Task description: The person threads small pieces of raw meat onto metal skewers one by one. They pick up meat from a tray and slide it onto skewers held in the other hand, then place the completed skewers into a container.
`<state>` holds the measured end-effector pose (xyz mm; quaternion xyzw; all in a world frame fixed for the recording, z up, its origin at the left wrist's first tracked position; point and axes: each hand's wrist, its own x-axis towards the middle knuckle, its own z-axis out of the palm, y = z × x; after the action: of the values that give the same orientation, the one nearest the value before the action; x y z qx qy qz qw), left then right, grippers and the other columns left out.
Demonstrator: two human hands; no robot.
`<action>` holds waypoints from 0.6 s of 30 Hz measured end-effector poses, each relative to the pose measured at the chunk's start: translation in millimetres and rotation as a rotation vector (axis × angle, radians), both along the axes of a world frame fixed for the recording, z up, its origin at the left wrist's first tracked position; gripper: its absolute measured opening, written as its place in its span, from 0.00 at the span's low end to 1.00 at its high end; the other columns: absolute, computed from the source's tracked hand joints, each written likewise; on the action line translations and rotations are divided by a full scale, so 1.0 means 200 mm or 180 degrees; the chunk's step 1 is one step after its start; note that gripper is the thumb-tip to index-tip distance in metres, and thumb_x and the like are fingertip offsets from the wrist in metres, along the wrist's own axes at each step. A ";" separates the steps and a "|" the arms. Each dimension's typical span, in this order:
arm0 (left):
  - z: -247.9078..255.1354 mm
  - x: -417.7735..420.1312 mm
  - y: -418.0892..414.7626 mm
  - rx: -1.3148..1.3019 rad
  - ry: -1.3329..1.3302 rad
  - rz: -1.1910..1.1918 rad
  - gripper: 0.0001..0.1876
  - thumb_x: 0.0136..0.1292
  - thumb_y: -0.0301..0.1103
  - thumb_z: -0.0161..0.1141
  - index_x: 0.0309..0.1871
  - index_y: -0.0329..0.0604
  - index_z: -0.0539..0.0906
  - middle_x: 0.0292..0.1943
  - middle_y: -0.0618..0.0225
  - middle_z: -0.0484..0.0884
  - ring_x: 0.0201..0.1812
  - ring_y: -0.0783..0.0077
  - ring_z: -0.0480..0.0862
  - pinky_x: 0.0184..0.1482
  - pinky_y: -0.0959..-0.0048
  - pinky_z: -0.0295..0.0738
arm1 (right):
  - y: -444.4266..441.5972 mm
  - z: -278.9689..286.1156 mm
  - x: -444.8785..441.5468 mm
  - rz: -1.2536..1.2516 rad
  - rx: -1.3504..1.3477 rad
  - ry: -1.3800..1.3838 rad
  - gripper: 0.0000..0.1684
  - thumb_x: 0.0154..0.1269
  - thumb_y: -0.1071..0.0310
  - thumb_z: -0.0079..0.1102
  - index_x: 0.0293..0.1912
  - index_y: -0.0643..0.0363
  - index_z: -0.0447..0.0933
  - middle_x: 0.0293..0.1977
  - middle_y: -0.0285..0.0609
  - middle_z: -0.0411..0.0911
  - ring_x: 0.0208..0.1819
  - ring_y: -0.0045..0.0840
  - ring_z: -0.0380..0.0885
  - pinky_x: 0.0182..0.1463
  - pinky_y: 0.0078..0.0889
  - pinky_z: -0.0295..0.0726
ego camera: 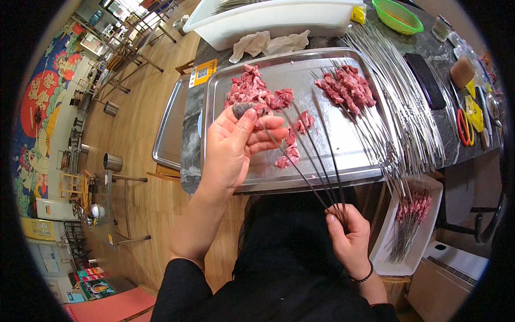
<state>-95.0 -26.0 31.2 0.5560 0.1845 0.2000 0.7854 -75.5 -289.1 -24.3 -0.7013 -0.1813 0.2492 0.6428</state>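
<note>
Over the left part of a metal tray (342,141), my left hand (237,141) pinches a small piece of raw meat (260,108); a dark, rough covering shows at its fingertips. My right hand (348,233), below the tray's near edge, is closed around the ends of several thin metal skewers (330,149) that fan out towards the left hand. One skewer's tip reaches close to the held meat; whether it has pierced it I cannot tell. A heap of raw meat pieces (247,86) lies behind the left hand, with a few loose pieces nearer. Loaded meat skewers (348,86) rest at the tray's right.
Many bare metal skewers (406,96) lie right of the tray. Beyond them are a black phone-like object (426,80) and red-and-yellow-handled scissors (462,126). A white bin (273,20) and crumpled paper (251,46) are behind. Lower right, a white container (402,263) holds more loaded skewers.
</note>
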 end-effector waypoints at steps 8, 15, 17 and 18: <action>-0.11 -0.04 -0.12 -0.0677 -0.0486 0.0394 0.10 0.76 0.37 0.51 0.50 0.41 0.73 0.43 0.53 0.85 0.41 0.61 0.88 0.45 0.60 0.86 | 0.08 0.05 -0.01 0.0140 -0.0008 -0.0117 0.07 0.68 0.78 0.57 0.45 0.67 0.77 0.33 0.31 0.78 0.33 0.08 0.71 0.38 0.13 0.71; -0.05 -0.09 0.00 -0.0218 -0.0094 -0.0149 0.10 0.73 0.37 0.56 0.47 0.40 0.78 0.38 0.59 0.86 0.38 0.65 0.88 0.41 0.63 0.86 | 0.06 -0.01 -0.03 0.0112 -0.0059 -0.0101 0.06 0.68 0.76 0.57 0.44 0.67 0.77 0.32 0.31 0.77 0.31 0.08 0.69 0.37 0.13 0.70; -0.05 -0.09 0.00 -0.0348 -0.0228 0.0030 0.10 0.73 0.37 0.56 0.47 0.40 0.77 0.38 0.59 0.86 0.38 0.65 0.88 0.41 0.63 0.87 | 0.06 0.00 -0.04 0.0126 -0.0061 -0.0043 0.06 0.69 0.76 0.57 0.44 0.67 0.77 0.32 0.31 0.77 0.31 0.08 0.69 0.37 0.13 0.70; -0.06 -0.10 0.00 -0.0330 -0.0266 0.0055 0.11 0.73 0.38 0.56 0.47 0.39 0.77 0.40 0.57 0.86 0.38 0.65 0.88 0.41 0.62 0.87 | 0.06 0.00 -0.04 0.0135 -0.0067 0.0000 0.06 0.69 0.76 0.57 0.44 0.67 0.77 0.32 0.30 0.77 0.31 0.08 0.69 0.37 0.13 0.70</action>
<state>-114.1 -25.1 18.7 0.5041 0.1665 0.2200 0.8184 -84.2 -276.5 -24.9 -0.7040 -0.1935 0.2647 0.6300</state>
